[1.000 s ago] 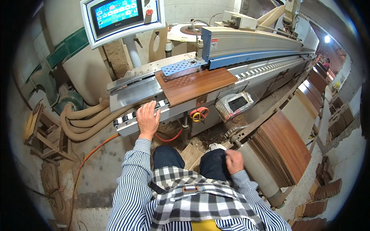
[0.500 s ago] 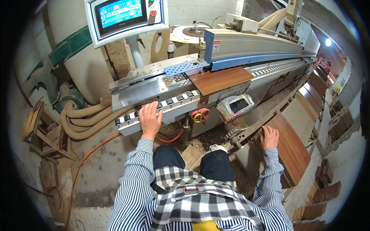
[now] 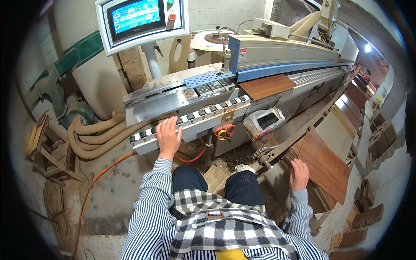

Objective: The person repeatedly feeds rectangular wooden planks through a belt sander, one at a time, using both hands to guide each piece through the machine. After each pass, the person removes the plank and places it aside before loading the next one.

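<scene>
My left hand point(image 3: 168, 136) lies with its fingers spread across the roller rail point(image 3: 197, 117) at the front of a long edge-banding machine point(image 3: 277, 52). A reddish-brown wooden panel point(image 3: 265, 88) is partly in the machine, beside the blue guard, with no hand on it. To the right, my right hand point(image 3: 299, 174) is at the left edge of a stack of similar panels. Its fingers are loosely bent and a little apart, and nothing shows gripped in them. The top panel point(image 3: 325, 162) lies askew on the stack.
A control screen point(image 3: 136, 17) stands at upper left on a post. Ribbed hoses point(image 3: 93, 141) and a wooden stool point(image 3: 54, 147) are at left. Below the machine hang a lined wire basket point(image 3: 266, 119) and red and yellow tape rolls point(image 3: 224, 131). More boards point(image 3: 357, 93) line the right side.
The panel in the machine has moved right, away from me, baring more rollers. My right hand has drawn back toward me, and the top panel has turned askew. My left hand stayed put.
</scene>
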The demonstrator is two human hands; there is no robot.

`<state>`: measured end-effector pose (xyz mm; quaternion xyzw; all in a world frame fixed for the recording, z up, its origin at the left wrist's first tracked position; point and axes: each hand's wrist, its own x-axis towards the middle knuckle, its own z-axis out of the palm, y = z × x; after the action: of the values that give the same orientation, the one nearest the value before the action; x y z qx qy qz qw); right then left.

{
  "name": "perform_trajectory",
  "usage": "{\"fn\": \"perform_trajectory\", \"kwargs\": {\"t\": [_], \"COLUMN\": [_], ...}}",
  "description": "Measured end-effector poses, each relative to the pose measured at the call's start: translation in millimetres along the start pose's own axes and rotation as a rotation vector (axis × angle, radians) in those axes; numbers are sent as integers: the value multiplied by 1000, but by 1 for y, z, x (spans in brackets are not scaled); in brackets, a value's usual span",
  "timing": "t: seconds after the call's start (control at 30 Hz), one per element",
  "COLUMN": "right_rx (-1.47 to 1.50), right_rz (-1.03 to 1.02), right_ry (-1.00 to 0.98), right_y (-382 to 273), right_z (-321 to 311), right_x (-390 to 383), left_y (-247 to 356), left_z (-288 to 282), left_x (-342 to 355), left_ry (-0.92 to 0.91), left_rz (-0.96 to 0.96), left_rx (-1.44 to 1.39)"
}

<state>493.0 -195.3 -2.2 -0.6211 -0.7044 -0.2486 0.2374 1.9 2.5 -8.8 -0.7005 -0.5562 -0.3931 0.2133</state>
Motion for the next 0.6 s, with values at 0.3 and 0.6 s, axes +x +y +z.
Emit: {"fn": "perform_trajectory", "kwargs": {"t": [0.3,0.6], "right_rx": [1363,1551], "right_rz": [1446,1424], "right_ry": [419,435], "right_y": [27,3], "right_z": [-17,-3], "right_x": [-77,-72], "left_y": [-3,1], "left_z": [1,2], "left_x": [-1,1], "left_ry": [14,18], "left_rz": [-6,11], "left_rx": [19,13]}}
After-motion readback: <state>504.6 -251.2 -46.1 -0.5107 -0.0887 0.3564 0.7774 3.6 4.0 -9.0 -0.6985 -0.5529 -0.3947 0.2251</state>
